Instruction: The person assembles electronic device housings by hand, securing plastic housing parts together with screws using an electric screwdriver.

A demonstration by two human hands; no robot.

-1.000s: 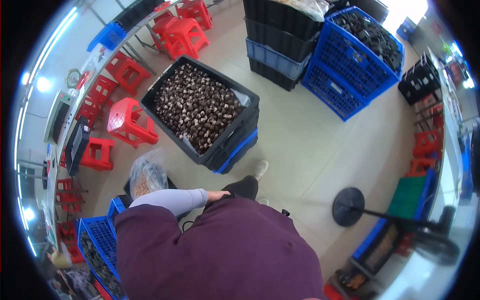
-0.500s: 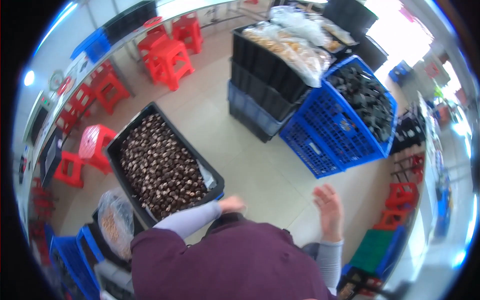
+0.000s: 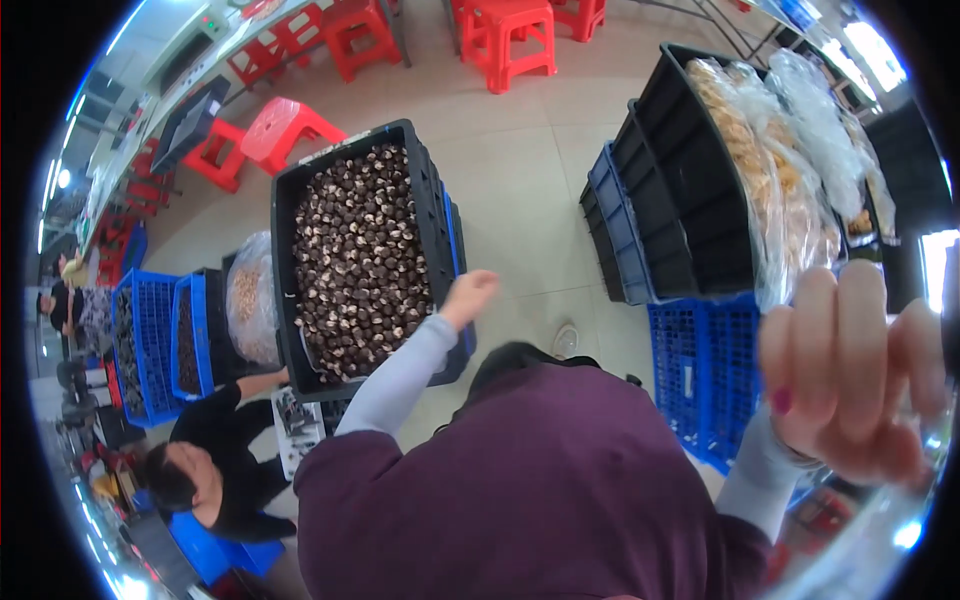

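Observation:
My left hand (image 3: 472, 297) hangs just right of a black crate (image 3: 432, 215) filled with small round dark-brown and cream pieces (image 3: 362, 255). Nothing shows in that hand, but its fingers are partly hidden and slightly smeared. Raised at the right is my right hand (image 3: 850, 385), close to the view and blurred. Its fingers are loosely bent with gaps between them, and no object is visible in it. Behind it stand stacked black crates (image 3: 680, 170) topped with clear plastic bags (image 3: 770, 170) of yellowish-tan pieces. I cannot tell any contact there.
Blue mesh crates (image 3: 705, 370) stand below the bags. Red stools (image 3: 508, 40) line the far side. At the left are a clear bag of pale pieces (image 3: 250, 300), more blue crates (image 3: 150, 345) and a seated person in black (image 3: 235, 490). Tiled floor (image 3: 530, 210) lies between the stacks.
My view has turned to the right and closer to the crates. My right hand has risen toward the view at the right. My left hand remains beside the black crate. A seated person has come into view.

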